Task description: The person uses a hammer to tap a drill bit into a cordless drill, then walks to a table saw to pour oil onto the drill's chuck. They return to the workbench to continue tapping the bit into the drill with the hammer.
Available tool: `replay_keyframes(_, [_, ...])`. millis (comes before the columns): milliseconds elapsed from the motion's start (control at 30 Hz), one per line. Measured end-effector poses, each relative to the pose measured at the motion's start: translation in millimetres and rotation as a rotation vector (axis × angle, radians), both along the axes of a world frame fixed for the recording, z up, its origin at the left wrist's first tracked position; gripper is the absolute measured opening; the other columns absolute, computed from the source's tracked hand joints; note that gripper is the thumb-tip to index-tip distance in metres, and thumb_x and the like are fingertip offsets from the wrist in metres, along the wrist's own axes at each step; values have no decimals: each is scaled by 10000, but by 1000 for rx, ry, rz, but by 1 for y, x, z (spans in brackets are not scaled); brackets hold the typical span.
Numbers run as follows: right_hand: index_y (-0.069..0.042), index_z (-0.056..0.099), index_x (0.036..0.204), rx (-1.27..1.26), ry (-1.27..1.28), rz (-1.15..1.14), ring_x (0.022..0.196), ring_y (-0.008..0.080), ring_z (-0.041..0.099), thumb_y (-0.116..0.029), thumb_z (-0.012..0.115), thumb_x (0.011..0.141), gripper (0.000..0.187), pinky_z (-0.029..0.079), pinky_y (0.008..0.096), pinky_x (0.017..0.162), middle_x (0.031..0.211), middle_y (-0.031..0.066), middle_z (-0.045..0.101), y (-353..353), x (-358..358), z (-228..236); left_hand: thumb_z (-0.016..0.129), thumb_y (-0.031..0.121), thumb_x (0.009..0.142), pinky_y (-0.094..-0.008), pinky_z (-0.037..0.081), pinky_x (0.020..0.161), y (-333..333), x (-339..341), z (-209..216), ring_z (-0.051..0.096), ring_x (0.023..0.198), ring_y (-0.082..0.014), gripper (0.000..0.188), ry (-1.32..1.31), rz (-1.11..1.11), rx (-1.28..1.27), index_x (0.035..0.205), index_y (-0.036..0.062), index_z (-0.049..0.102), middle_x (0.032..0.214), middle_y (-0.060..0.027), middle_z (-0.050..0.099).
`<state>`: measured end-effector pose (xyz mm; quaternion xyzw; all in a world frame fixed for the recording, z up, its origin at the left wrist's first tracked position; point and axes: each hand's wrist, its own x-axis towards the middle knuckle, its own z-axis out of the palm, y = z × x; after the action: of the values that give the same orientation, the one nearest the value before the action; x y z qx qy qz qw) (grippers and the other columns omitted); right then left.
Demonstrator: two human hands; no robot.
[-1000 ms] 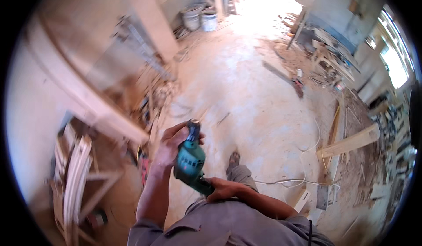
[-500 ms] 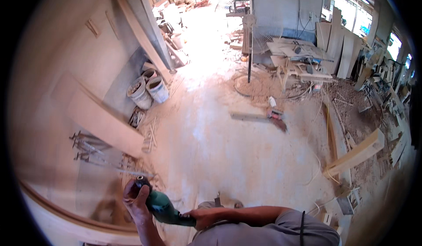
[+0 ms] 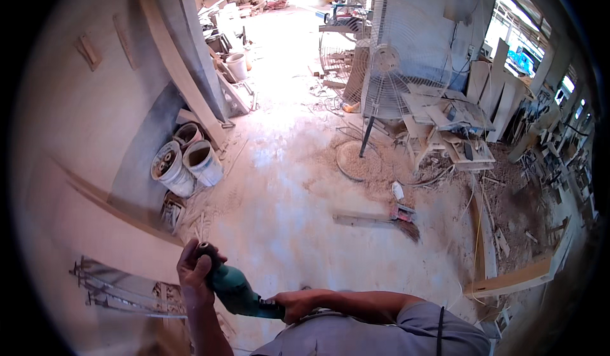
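Note:
A green handheld power tool (image 3: pixel 234 289) with a black front end lies slantwise across the lower part of the view, held in both hands. My left hand (image 3: pixel 194 272) is wrapped round its black end, thumb on top, close to a small round fitting at the tip. My right hand (image 3: pixel 293 304) grips the narrower rear end, its forearm reaching across in front of my grey shirt. The exact kind of tool, and whether anything is fitted on the tip, cannot be made out.
Buckets (image 3: pixel 203 162) stand by the left wall near a leaning plank (image 3: pixel 175 57). Metal clamps (image 3: pixel 121 292) lie lower left. A large fan (image 3: pixel 386 60) rises behind a sawdust heap (image 3: pixel 352 159). A brush (image 3: pixel 406 229) and a timber beam (image 3: pixel 515 278) are on the right.
My view has lifted and shifted, so the floor, buckets and beam sit lower in it and the fan shows more. Both hands keep their hold on the power tool.

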<state>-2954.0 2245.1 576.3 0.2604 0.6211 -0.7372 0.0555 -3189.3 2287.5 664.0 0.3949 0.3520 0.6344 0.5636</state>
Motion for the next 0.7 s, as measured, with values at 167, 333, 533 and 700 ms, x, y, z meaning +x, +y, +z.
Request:
replay_keyframes(167, [-18,553,1214,68,170,-164,854,170,543,-39,648,735,489,447,349,746,879,65,549,152,17,5,755,275,929,-476,601,820,189,27,16,723,892,-364,594,-59,-362,-46,1466,122,551,1072,-256,711])
replay_keyframes(333, [-22,548,1213,78,222,-227,855,162,544,-42,629,745,475,453,345,753,868,52,545,333,36,-11,791,114,887,-421,600,841,375,70,25,718,929,-287,589,168,-230,26,1431,57,572,1082,-194,716])
replay_keyframes(533, [-45,555,1220,62,136,-220,750,179,569,-32,621,729,495,459,363,657,801,48,561,548,52,10,730,-42,882,-339,579,887,577,86,43,703,945,-196,563,312,74,6,1414,-56,546,1131,-111,694])
replay_keyframes(700, [-24,564,1247,151,245,-135,830,186,557,-41,634,752,501,457,366,732,846,69,578,698,74,-7,777,107,897,-423,596,857,731,101,68,724,939,-299,582,-59,-532,-48,1447,113,585,1104,-206,731])
